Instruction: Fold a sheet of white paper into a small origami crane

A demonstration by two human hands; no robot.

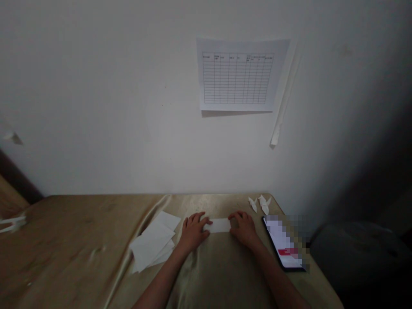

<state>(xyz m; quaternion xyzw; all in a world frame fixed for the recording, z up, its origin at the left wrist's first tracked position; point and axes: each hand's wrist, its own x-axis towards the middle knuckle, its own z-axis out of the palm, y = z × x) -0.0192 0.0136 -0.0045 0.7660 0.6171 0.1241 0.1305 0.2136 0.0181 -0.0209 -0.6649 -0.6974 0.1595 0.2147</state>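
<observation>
A narrow white strip of folded paper (220, 225) lies crosswise on the cloth-covered table, between my two hands. At its left end, my left hand (194, 231) holds the paper with thumb and forefinger, the other fingers bent over the cloth. My right hand (243, 228) has the right end between its curled fingers and thumb. Two small folded white paper figures, one slim (252, 204) and one wider (265, 204), stand beyond my right hand. To the left of my left hand is a fanned pile of white paper sheets (153, 241).
A phone (285, 244) with a lit, partly blurred screen lies right of my right forearm. The shiny tan tablecloth (80, 249) has a raised crease left of the sheets. Behind the table, a printed grid sheet (238, 75) hangs on the wall. A white object (13, 223) lies at far left.
</observation>
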